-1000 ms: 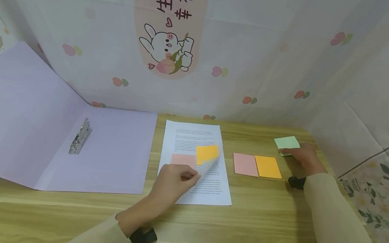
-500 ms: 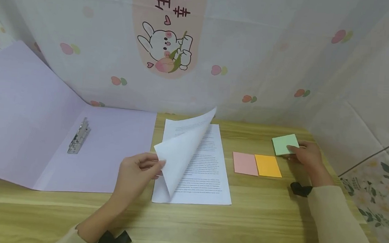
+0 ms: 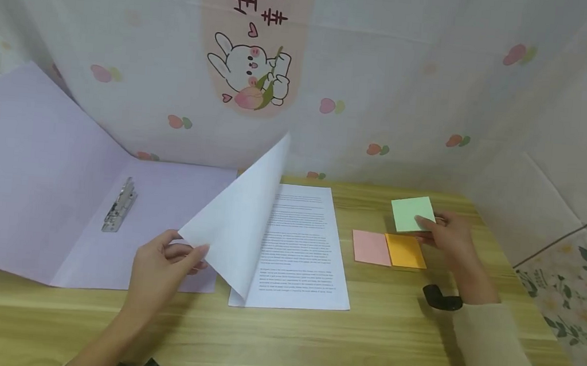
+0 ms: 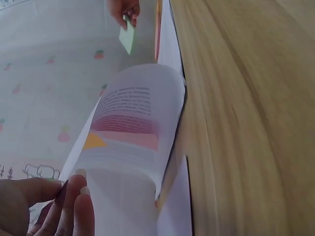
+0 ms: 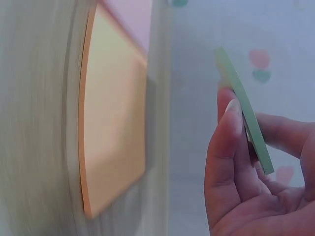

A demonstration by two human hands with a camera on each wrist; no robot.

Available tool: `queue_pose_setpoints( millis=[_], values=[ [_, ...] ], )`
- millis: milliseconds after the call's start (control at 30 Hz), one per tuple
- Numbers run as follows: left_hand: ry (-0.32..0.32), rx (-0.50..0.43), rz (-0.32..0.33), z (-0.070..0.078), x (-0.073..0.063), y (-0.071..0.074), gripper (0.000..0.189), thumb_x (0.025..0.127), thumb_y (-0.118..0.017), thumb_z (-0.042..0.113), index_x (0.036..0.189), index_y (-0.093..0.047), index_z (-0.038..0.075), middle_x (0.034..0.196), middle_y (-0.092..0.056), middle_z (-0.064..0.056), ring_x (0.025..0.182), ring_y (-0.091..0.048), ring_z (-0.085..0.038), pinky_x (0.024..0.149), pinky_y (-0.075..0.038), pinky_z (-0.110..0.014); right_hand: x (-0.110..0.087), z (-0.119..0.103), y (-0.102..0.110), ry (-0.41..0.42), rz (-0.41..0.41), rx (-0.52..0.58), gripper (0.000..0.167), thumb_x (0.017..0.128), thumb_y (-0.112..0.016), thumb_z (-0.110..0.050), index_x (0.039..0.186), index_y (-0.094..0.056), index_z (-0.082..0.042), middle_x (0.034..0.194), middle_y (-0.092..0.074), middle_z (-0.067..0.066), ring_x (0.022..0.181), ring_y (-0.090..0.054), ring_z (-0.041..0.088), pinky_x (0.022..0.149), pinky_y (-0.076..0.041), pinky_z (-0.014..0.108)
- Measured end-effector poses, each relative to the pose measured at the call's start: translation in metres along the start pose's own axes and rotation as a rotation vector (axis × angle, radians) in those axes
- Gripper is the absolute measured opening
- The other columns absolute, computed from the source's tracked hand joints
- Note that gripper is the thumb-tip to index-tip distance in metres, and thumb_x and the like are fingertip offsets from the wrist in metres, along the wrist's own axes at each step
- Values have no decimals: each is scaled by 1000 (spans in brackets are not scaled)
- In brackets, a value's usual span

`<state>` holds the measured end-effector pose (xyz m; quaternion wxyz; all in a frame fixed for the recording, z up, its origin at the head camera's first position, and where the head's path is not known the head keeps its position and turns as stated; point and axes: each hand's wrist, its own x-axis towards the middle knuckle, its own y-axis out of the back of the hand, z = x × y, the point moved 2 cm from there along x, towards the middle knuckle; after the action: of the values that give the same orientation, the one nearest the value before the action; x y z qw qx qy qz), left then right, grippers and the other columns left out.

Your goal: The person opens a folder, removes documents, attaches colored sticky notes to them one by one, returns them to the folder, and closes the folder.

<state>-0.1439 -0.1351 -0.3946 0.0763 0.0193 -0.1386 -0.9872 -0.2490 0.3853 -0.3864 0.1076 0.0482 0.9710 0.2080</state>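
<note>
My left hand (image 3: 165, 267) pinches the lower corner of a white sheet of paper (image 3: 239, 213), folded back to the left over the purple folder. Under it a printed page (image 3: 301, 247) lies flat on the table. In the left wrist view, a pink sticky note (image 4: 133, 139) and an orange one (image 4: 94, 141) show on the curled sheet's printed side. My right hand (image 3: 454, 239) holds a green sticky note pad (image 3: 410, 212) between thumb and fingers, raised above the table. Just below it lie an orange sticky note pad (image 3: 406, 252) and a pink one (image 3: 371, 248), side by side.
An open purple folder (image 3: 178, 197) lies at the left, its cover (image 3: 35, 180) tilted up against the wall. Inside sits a metal clip (image 3: 121, 207). A patterned cloth (image 3: 385, 69) hangs at the table's back edge.
My left hand has turned the top sheet up and over to the left, uncovering the printed page beneath. My right hand has lifted the green pad and carried it left toward the other pads.
</note>
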Motion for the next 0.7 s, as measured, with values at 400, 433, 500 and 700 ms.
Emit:
queue_pose_setpoints(
  millis=[400, 433, 500, 700],
  values=[
    [38, 149, 112, -20, -4, 37, 64, 91, -77, 32, 143, -48, 8, 74, -76, 11, 68, -75, -3, 64, -57, -15, -22, -15, -40, 68, -101, 21, 66, 101, -63, -25, 149, -35, 11, 92, -67, -18, 79, -74, 5, 74, -62, 24],
    [39, 163, 119, -21, -4, 40, 67, 91, -77, 32, 145, -46, 8, 73, -76, 12, 68, -74, -1, 64, -56, -14, -24, -16, -42, 66, -104, 18, 66, 101, -63, -26, 149, -35, 10, 93, -67, -19, 79, -73, 5, 75, -62, 23],
    [40, 184, 131, -24, -5, 46, 70, 92, -76, 31, 148, -44, 7, 72, -76, 14, 68, -74, 0, 64, -55, -13, -26, -17, -47, 62, -109, 18, 66, 101, -63, -26, 150, -35, 9, 94, -67, -17, 79, -72, 4, 75, -62, 23],
    [17, 227, 174, -31, -4, 64, 70, 91, -77, 24, 149, -42, 8, 67, -72, 22, 64, -71, 5, 62, -53, -10, -30, -23, -65, 64, -126, -7, 62, 100, -64, -26, 147, -40, 7, 107, -71, 2, 79, -74, 8, 76, -62, 26]
  ],
)
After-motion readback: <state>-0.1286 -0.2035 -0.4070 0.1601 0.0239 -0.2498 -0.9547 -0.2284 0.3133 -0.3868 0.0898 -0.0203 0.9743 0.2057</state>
